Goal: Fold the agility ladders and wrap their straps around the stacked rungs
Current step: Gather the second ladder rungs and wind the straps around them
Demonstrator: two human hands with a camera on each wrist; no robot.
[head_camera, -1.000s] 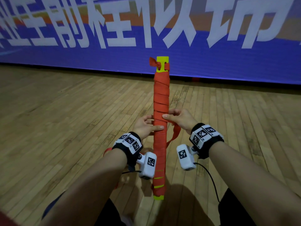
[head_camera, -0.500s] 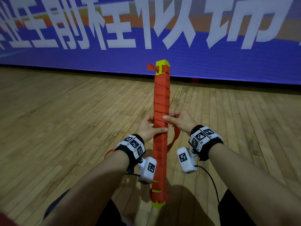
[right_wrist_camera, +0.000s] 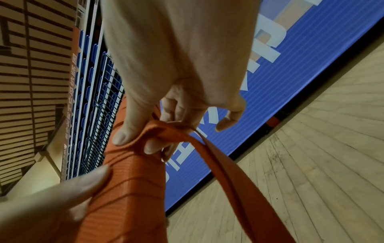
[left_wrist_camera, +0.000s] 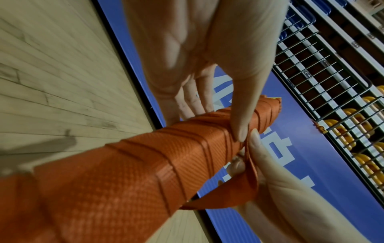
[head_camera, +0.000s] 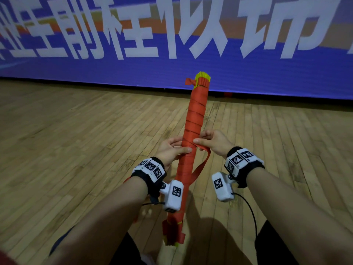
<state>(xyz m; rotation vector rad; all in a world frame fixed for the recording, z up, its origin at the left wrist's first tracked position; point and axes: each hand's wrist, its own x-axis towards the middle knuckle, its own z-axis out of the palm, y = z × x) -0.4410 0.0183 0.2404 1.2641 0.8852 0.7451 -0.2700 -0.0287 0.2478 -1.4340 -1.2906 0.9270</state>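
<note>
Held item: one bundle of stacked rungs (head_camera: 193, 134), wrapped along nearly its whole length in orange strap, yellow rung ends showing at both tips. In the head view it sits mid-frame, its far tip pointing toward 12 o'clock with a slight lean to 1 o'clock, its near tip down at 6 o'clock between the forearms. It is raised above the wooden floor (head_camera: 76, 150).

Left hand (head_camera: 170, 150): at 9 o'clock of the bundle. Thumb laid across the top of the wrapping, fingers curled round the underside; the left wrist view confirms the thumb tip pressed onto the turns. The hand grips the bundle.

Right hand (head_camera: 214, 143): at 3 o'clock of the bundle, directly opposite the left. Thumb and forefinger pinch the loose strap (head_camera: 202, 165) where it leaves the wrapping; the right wrist view shows the thumb on top of the webbing and the remaining fingers curled, the little finger standing clear. Thumb tips of both hands lie just beside each other on the bundle.

Loose strap: runs from the pinch down toward 5 o'clock in a slack loop, then returns to the bundle near the left wrist camera (where exactly it rejoins is hidden).

Surroundings: blue banner (head_camera: 267, 77) with white characters at 12 o'clock, along the floor's far edge.
</note>
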